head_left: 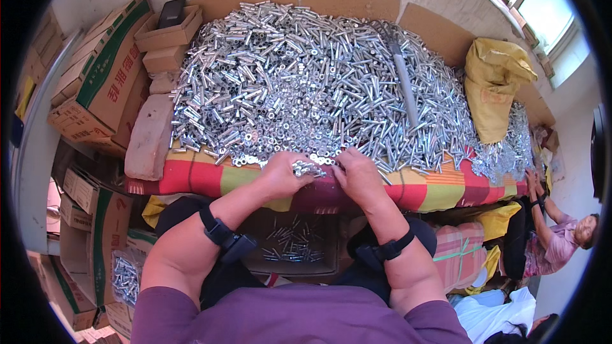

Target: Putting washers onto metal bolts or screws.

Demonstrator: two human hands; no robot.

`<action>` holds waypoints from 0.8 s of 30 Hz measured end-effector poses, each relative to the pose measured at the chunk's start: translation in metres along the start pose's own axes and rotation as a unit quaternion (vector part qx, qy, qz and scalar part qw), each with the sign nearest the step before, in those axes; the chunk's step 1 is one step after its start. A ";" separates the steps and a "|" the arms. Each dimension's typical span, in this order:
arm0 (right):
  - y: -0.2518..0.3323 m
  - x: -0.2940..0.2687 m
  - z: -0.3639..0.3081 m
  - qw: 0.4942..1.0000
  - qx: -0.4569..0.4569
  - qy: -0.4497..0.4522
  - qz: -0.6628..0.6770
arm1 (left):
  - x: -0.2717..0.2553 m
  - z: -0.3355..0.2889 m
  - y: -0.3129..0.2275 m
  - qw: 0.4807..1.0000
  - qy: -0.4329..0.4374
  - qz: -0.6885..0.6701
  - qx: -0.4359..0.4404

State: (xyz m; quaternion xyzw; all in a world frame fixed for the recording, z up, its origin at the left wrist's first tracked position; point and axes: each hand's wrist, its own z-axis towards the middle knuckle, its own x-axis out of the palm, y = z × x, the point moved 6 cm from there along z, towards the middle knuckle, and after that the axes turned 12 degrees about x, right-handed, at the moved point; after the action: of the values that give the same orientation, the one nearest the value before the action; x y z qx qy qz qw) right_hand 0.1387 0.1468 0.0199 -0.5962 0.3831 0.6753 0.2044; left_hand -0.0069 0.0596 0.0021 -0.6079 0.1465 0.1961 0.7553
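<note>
My left hand [280, 175] is closed around a small bunch of shiny metal fasteners [308, 169] at the table's near edge. Just to its right, my right hand [361, 177] has thumb and fingers drawn together in a pinch; anything between them is too small to tell. Beyond both hands spreads a large heap of metal sleeves [223, 79]. Loose nuts and washers [287, 130] lie in its middle, and bolts [373, 99] make up its right side. A checkered cloth [239, 180] covers the table edge under my hands.
A grey bar [404, 83] lies across the bolts. Right of it stands a yellow sack [494, 89] beside smaller hardware. Cardboard boxes [102, 76] and a pinkish block [150, 137] border the left. Below, a box [325, 267] holds bolts. Another person [554, 242] reaches in at the right.
</note>
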 end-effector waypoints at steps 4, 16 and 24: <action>-0.013 -0.008 -0.001 0.955 0.050 0.004 0.292 | -0.008 -0.005 0.002 0.993 -0.094 -0.061 -0.027; 0.017 -0.005 -0.002 0.857 -0.040 0.004 0.514 | -0.010 -0.007 0.005 0.944 -0.102 -0.283 -0.134; 0.012 0.021 0.010 0.897 0.035 0.092 0.430 | -0.010 -0.006 0.002 0.942 -0.090 -0.291 -0.139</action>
State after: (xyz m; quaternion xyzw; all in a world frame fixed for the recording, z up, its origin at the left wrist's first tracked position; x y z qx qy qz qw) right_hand 0.1195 0.1432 0.0028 -0.4249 0.6429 0.6256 -0.1214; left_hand -0.0165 0.0531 0.0034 -0.7029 -0.1344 0.0396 0.6974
